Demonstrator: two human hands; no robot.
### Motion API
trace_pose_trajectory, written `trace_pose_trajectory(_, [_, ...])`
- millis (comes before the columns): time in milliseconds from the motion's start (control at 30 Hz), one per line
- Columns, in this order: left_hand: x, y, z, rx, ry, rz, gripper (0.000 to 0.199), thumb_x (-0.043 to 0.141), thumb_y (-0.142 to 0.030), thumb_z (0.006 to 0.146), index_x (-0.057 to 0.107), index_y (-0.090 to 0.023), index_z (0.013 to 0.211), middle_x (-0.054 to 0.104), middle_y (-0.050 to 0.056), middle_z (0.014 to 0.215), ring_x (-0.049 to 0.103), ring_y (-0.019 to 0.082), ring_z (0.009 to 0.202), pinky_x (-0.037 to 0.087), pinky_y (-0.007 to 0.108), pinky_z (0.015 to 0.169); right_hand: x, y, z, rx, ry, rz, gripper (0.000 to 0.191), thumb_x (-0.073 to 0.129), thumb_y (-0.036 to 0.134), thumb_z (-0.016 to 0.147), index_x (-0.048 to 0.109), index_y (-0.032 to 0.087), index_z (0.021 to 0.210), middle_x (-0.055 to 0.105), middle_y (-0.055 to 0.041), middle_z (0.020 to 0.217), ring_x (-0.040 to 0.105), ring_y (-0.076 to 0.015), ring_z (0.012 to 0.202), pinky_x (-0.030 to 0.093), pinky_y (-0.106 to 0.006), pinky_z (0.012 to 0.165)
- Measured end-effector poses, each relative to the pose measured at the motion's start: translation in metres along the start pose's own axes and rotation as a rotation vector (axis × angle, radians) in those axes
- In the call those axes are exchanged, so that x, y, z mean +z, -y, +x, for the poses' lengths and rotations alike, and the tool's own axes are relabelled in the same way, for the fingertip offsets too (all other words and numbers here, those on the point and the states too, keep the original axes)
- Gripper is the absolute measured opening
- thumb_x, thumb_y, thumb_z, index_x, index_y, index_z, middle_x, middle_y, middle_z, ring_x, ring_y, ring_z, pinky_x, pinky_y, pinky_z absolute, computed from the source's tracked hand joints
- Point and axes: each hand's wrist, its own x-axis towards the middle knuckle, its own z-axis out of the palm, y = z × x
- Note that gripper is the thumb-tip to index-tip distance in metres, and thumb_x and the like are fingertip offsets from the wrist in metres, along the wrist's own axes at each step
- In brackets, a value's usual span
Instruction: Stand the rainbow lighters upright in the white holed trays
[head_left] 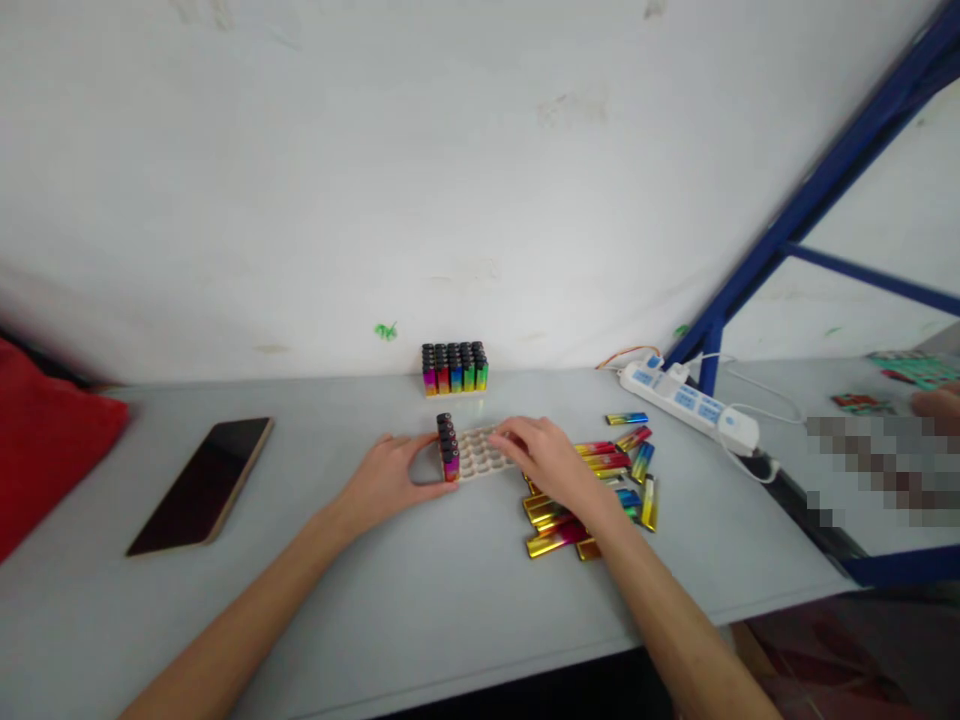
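Observation:
A pale tray with rows of round holes [480,455] lies on the grey table, one column of black-topped lighters [450,462] upright at its left end. My left hand [390,480] grips that end, thumb and fingers around the lighter column. Over the right part of the tray is my right hand [536,450], its fingers bent and close together; whatever is between them is too small to make out. Shiny multicoloured lighter bodies [555,540] lie in a loose pile beneath and beside my right wrist.
A filled lighter tray [455,370] stands by the wall. A phone [202,485] and red cloth [52,430] lie left. At the right are a white power strip [690,405] with cables, a blue metal frame [780,240] and another person's hand [937,405].

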Motion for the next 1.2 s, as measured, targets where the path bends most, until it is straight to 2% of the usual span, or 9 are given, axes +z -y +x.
trace_pose_trajectory(167, [-0.003, -0.003, 0.001, -0.022, 0.024, 0.0, 0.071, 0.082, -0.068, 0.084, 0.074, -0.021, 0.136, 0.085, 0.011, 0.119, 0.079, 0.037, 0.109, 0.055, 0.046, 0.105, -0.057, -0.061, -0.027, 0.149, -0.057, 0.024, 0.019, 0.066, 0.032, 0.107, 0.08, 0.02, 0.11, 0.082, -0.0084, 0.102, 0.075, -0.0246, 0.094, 0.056, -0.037, 0.092])
trace_pose_trajectory(267, [-0.005, -0.004, 0.0, -0.027, 0.033, 0.002, 0.068, 0.081, -0.066, 0.085, 0.074, -0.022, 0.136, 0.085, 0.01, 0.119, 0.078, 0.036, 0.108, 0.055, 0.045, 0.105, -0.083, -0.088, -0.048, 0.293, 0.06, 0.059, 0.025, 0.073, 0.04, 0.1, 0.084, 0.022, 0.112, 0.083, -0.0102, 0.116, 0.077, -0.0287, 0.106, 0.058, -0.04, 0.096])
trace_pose_trajectory(367, [-0.005, -0.004, 0.0, -0.023, 0.024, -0.003, 0.067, 0.081, -0.065, 0.084, 0.075, -0.022, 0.134, 0.085, 0.01, 0.119, 0.078, 0.037, 0.109, 0.056, 0.045, 0.104, -0.095, -0.101, -0.062, 0.401, 0.225, 0.154, 0.036, 0.08, 0.045, 0.09, 0.085, 0.022, 0.117, 0.084, -0.01, 0.118, 0.078, -0.0309, 0.106, 0.061, -0.041, 0.095])
trace_pose_trajectory(433, [-0.005, -0.003, 0.0, -0.016, 0.012, -0.013, 0.066, 0.081, -0.066, 0.084, 0.075, -0.022, 0.133, 0.085, 0.01, 0.117, 0.078, 0.037, 0.11, 0.056, 0.045, 0.103, -0.096, -0.103, -0.065, 0.429, 0.278, 0.197, 0.038, 0.081, 0.046, 0.087, 0.085, 0.022, 0.117, 0.085, -0.0091, 0.116, 0.078, -0.0311, 0.106, 0.061, -0.041, 0.095])
trace_pose_trajectory(533, [-0.003, -0.001, 0.0, -0.012, 0.011, -0.022, 0.067, 0.08, -0.068, 0.084, 0.075, -0.022, 0.133, 0.085, 0.01, 0.114, 0.078, 0.037, 0.108, 0.056, 0.046, 0.103, -0.092, -0.101, -0.061, 0.441, 0.283, 0.205, 0.035, 0.082, 0.048, 0.087, 0.086, 0.022, 0.11, 0.085, -0.008, 0.111, 0.078, -0.03, 0.102, 0.061, -0.04, 0.092])
trace_pose_trajectory(800, [-0.004, -0.001, 0.0, -0.005, 0.025, 0.006, 0.067, 0.08, -0.066, 0.086, 0.073, -0.021, 0.136, 0.085, 0.01, 0.119, 0.078, 0.036, 0.108, 0.055, 0.045, 0.104, -0.075, -0.101, -0.052, 0.359, 0.158, 0.121, 0.023, 0.075, 0.042, 0.095, 0.086, 0.024, 0.104, 0.085, -0.0069, 0.103, 0.078, -0.0263, 0.094, 0.061, -0.037, 0.086])
trace_pose_trajectory(967, [-0.003, -0.001, 0.0, -0.008, 0.013, 0.003, 0.067, 0.08, -0.066, 0.085, 0.074, -0.022, 0.135, 0.085, 0.01, 0.117, 0.079, 0.036, 0.107, 0.056, 0.045, 0.103, -0.072, -0.103, -0.052, 0.351, 0.143, 0.108, 0.022, 0.082, 0.037, 0.091, 0.085, 0.024, 0.109, 0.084, -0.0072, 0.109, 0.078, -0.0279, 0.102, 0.06, -0.038, 0.089])
trace_pose_trajectory(1067, [-0.004, -0.002, 0.0, -0.01, 0.016, 0.004, 0.068, 0.08, -0.066, 0.085, 0.074, -0.021, 0.137, 0.085, 0.01, 0.118, 0.079, 0.036, 0.108, 0.056, 0.045, 0.103, -0.069, -0.101, -0.049, 0.354, 0.141, 0.064, 0.016, 0.082, 0.029, 0.09, 0.084, 0.024, 0.104, 0.082, -0.0069, 0.106, 0.077, -0.0276, 0.101, 0.059, -0.037, 0.089])
trace_pose_trajectory(1200, [-0.003, -0.003, 0.0, -0.014, 0.023, -0.003, 0.069, 0.081, -0.066, 0.085, 0.075, -0.022, 0.137, 0.085, 0.01, 0.118, 0.079, 0.037, 0.109, 0.056, 0.046, 0.104, -0.065, -0.096, -0.044, 0.342, 0.123, 0.015, 0.007, 0.079, 0.029, 0.094, 0.082, 0.023, 0.095, 0.08, -0.0066, 0.101, 0.076, -0.026, 0.096, 0.056, -0.037, 0.089])
